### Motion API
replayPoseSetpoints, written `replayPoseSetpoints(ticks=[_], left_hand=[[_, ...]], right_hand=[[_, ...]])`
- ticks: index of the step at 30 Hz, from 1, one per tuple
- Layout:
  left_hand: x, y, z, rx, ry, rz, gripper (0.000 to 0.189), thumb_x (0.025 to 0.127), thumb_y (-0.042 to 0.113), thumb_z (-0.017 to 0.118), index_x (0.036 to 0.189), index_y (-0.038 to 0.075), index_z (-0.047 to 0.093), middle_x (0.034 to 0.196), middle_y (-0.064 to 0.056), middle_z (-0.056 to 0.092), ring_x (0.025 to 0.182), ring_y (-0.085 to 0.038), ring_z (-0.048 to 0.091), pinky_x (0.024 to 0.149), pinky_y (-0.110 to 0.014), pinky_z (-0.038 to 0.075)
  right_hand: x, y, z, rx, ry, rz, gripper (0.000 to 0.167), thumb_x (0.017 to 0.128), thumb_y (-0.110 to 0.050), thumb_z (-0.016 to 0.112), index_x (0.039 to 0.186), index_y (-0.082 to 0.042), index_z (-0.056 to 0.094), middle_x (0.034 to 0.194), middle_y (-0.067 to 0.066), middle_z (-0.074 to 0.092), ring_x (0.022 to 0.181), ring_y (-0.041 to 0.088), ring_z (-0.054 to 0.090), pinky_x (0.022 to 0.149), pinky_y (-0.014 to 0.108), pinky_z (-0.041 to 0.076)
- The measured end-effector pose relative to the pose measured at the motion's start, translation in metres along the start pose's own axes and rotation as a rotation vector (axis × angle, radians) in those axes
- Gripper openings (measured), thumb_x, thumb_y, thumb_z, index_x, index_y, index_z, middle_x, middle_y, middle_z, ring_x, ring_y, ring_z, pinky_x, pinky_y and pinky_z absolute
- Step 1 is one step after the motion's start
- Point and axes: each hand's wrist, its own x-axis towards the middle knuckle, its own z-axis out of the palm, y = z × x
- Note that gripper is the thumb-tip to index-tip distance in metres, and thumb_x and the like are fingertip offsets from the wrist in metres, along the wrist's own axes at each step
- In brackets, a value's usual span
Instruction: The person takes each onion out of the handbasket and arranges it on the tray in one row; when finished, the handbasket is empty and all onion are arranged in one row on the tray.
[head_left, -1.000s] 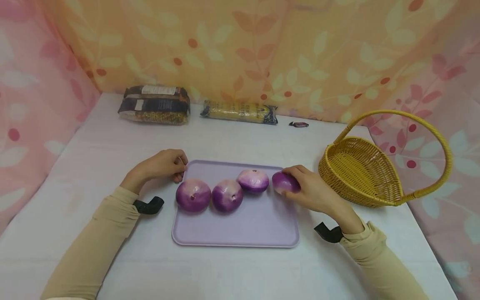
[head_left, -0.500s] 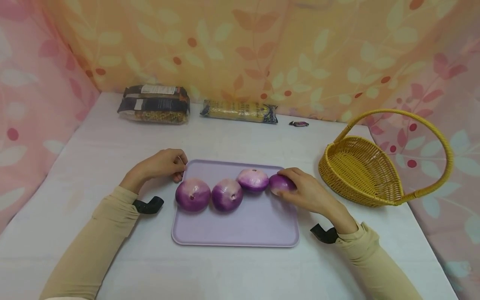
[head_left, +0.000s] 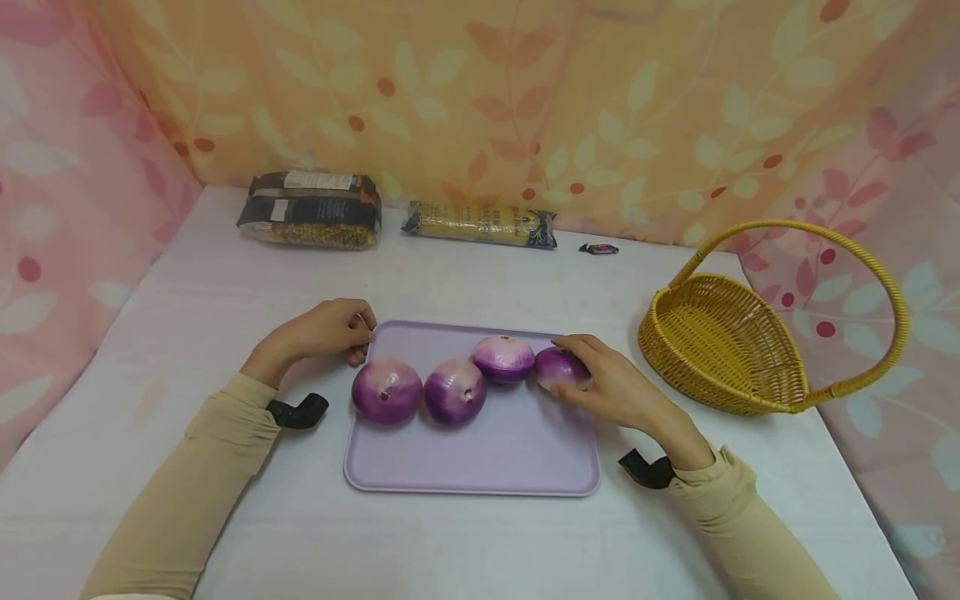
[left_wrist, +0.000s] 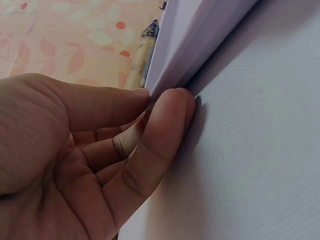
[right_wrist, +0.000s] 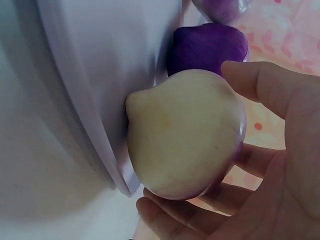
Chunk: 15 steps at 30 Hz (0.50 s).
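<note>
A lilac tray (head_left: 480, 462) lies on the white table with purple-and-white onions on it. My left hand (head_left: 326, 329) pinches the tray's far left corner; in the left wrist view, thumb and fingertips meet at the rim (left_wrist: 172, 65). On the tray's right side, my right hand (head_left: 618, 383) holds an onion (right_wrist: 185, 135), thumb on one side and fingers curled round the other. Right beside it sits a second onion (head_left: 503, 359). Farther left are a third onion (head_left: 454, 392) and another onion (head_left: 387, 392) near the tray's left edge.
A yellow wicker basket (head_left: 720, 392) with a tall handle stands to the right of the tray. Along the back lie a dark bag (head_left: 311, 210), a long yellow packet (head_left: 480, 225) and a small wrapped candy (head_left: 599, 248). Patterned curtains (head_left: 480, 100) enclose the table.
My right hand has shifted the onion slightly left, up to the neighbouring onion, which now sits a touch farther left. The left hand has stayed at the tray's corner.
</note>
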Motion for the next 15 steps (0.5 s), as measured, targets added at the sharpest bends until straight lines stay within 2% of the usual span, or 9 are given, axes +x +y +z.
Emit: replayPoseSetpoints(ticks=[10,13,15], left_hand=[[-0.003,0.003,-0.001,0.016,0.013,-0.008,0.020,0.098,0.008,0.053,0.111,-0.007,0.055,0.080,-0.013,0.067,0.064,-0.014,0.067,0.065,-0.029,0.055],[-0.006,0.006,-0.004,0.067,0.062,0.003,0.018,0.100,0.010,0.050,0.107,-0.005,0.057,0.079,-0.012,0.067,0.064,-0.014,0.066,0.063,-0.028,0.054],[-0.010,0.010,-0.009,0.131,0.135,0.027,0.018,0.101,0.012,0.049,0.106,-0.002,0.058,0.079,-0.011,0.068,0.064,-0.014,0.064,0.062,-0.028,0.051]], right_hand=[[0.005,-0.003,-0.012,-0.004,0.009,0.031,0.068,0.087,-0.045,0.070,0.143,-0.014,0.047,0.141,0.011,0.052,0.128,0.032,0.053,0.105,0.051,0.044],[0.007,-0.002,-0.024,-0.010,0.030,0.047,0.065,0.091,-0.046,0.064,0.144,-0.013,0.046,0.145,0.013,0.049,0.134,0.034,0.048,0.109,0.054,0.039],[0.009,-0.001,-0.036,-0.013,0.071,0.071,0.062,0.094,-0.047,0.060,0.144,-0.013,0.045,0.147,0.014,0.047,0.137,0.035,0.043,0.111,0.056,0.035]])
